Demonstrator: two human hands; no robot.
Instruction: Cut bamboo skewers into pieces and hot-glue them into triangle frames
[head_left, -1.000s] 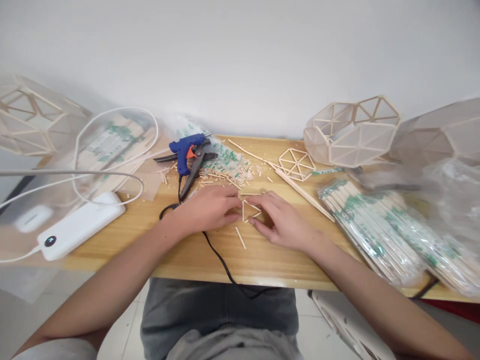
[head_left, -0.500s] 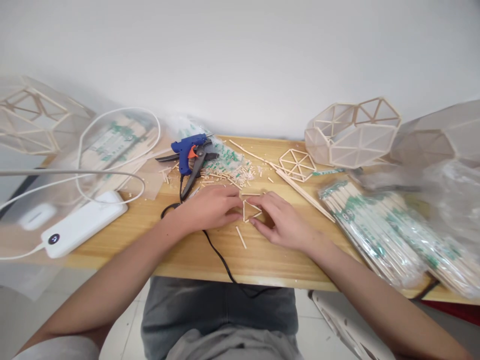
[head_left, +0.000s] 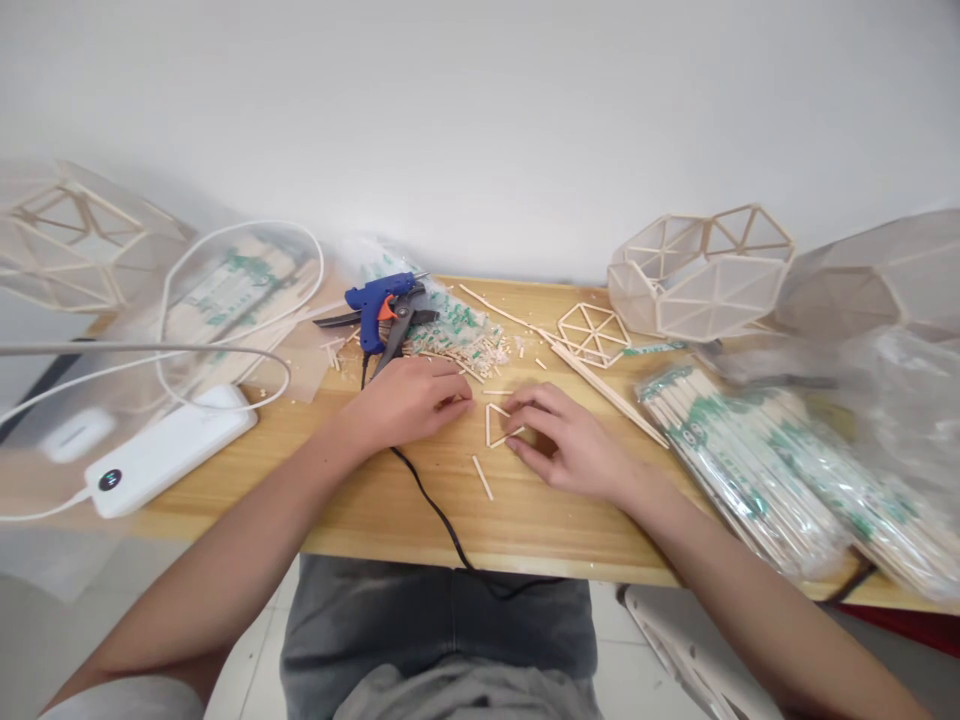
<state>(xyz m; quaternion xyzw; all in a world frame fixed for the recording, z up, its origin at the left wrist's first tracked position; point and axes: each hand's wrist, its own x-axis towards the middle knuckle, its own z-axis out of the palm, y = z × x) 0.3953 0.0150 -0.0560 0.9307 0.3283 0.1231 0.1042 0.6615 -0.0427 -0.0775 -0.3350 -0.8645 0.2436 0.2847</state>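
Note:
A small triangle of pale wooden sticks (head_left: 488,426) lies on the table in front of me. My right hand (head_left: 562,437) rests at its right corner, with fingers curved and apart; the fingertips hide part of that corner. To the left of the triangle is my left hand (head_left: 420,402), clear of the sticks. Its thumb and fingertips come together, and no stick shows between them. One loose short stick (head_left: 483,478) lies below the triangle, another short stick (head_left: 495,392) just above it.
Behind my left hand lie a blue glue gun (head_left: 369,312), dark-handled cutters (head_left: 401,325) and stick offcuts (head_left: 480,355). A hexagonal stick frame (head_left: 594,334) and long sticks (head_left: 611,390) lie beyond my right hand. Bagged sticks (head_left: 739,455) sit right; a power bank (head_left: 176,450) left.
My left hand has drawn back to the left, away from the triangle. My right hand has shifted slightly right and stays at the triangle's right corner.

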